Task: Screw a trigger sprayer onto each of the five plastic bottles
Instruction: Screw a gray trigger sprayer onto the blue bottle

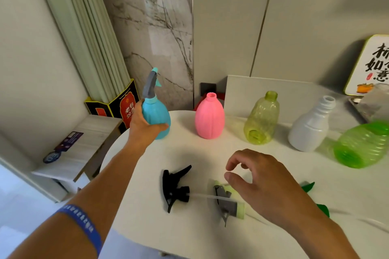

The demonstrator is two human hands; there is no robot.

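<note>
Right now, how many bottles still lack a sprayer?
4: pink bottle, yellow-green bottle, white bottle and green bottle at the right edge, its neck out of view.

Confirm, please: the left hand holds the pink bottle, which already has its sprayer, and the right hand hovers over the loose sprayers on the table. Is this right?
Not quite. The head view shows the left hand holding the blue bottle, which already has its sprayer. The pink bottle stands alone with an open neck. The right hand does hover over the loose sprayers on the table.
</note>
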